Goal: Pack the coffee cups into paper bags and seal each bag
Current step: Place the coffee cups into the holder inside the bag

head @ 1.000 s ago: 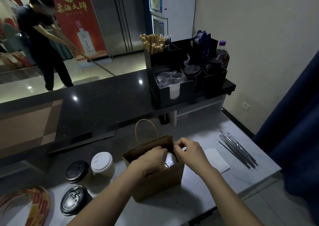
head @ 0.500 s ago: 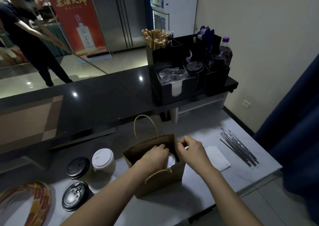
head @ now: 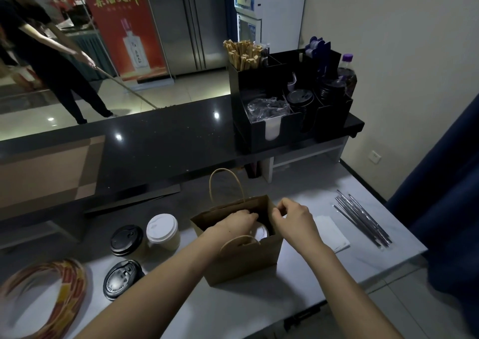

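Paper bag (head: 243, 258) stands upright and unsealed on the table (head: 233, 312), with one packed cup (head: 260, 232) showing its white lid inside. Right hand (head: 293, 217) pinches the bag's right-hand rim, holding the mouth apart. Left hand (head: 233, 222) reaches into the mouth with fingers curled; dim light and the bag wall hide whether it grips the lid, the paper, or nothing. Hazards, as judged: pressing or lifting by the lid could pop it and spill into the bag. A hard pull on the pinched rim could tear the paper or tip the bag toward the near edge. Folding the top over a tilted cup risks a crushed lid. A white-lidded cup (head: 162, 231) and two black-lidded cups (head: 127, 240) stand near the left forearm, within reach of a careless sweep.
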Demonstrator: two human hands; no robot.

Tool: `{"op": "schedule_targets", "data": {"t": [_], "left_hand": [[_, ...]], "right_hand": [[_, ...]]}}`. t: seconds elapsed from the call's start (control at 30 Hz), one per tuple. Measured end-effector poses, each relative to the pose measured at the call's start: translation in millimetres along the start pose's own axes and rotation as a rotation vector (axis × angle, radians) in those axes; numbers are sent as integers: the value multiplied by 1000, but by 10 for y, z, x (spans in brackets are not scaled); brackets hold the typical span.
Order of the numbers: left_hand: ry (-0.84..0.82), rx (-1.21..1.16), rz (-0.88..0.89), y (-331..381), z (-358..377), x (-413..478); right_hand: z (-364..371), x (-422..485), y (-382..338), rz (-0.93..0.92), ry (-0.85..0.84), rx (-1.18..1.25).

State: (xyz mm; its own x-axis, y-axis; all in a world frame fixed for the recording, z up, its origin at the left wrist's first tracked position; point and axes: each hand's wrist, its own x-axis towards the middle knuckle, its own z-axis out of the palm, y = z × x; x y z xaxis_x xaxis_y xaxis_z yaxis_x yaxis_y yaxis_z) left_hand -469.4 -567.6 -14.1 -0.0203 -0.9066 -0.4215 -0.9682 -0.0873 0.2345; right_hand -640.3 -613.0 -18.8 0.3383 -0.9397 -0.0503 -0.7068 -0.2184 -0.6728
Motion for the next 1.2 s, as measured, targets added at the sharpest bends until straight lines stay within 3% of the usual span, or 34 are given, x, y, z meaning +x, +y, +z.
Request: {"op": "schedule_targets", "data": {"t": [0.23,0.5,0.63,0.8,1.03,1.2], "left_hand": [[297,-172,0,-179,-228,-464],[703,-285,-166,-811,-381,-1111],[698,-274,-316,-1322,-222,-1179],[564,-279,-451,-1827,116,-1127],[356,-195,-598,-1957,383,-979],[339,-149,-624,-1961,458,-905]], "right_hand": [[43,4,-43,-15,-8,-21],[52,-2,-67,-30,-12,-49],[64,-3,-70,-23,-6,-48],[88,-19,-57,-27,-4,-49],[95,-2,-52,-18,-17,-71],[104,7,-37,-18,-28,-73]]}}
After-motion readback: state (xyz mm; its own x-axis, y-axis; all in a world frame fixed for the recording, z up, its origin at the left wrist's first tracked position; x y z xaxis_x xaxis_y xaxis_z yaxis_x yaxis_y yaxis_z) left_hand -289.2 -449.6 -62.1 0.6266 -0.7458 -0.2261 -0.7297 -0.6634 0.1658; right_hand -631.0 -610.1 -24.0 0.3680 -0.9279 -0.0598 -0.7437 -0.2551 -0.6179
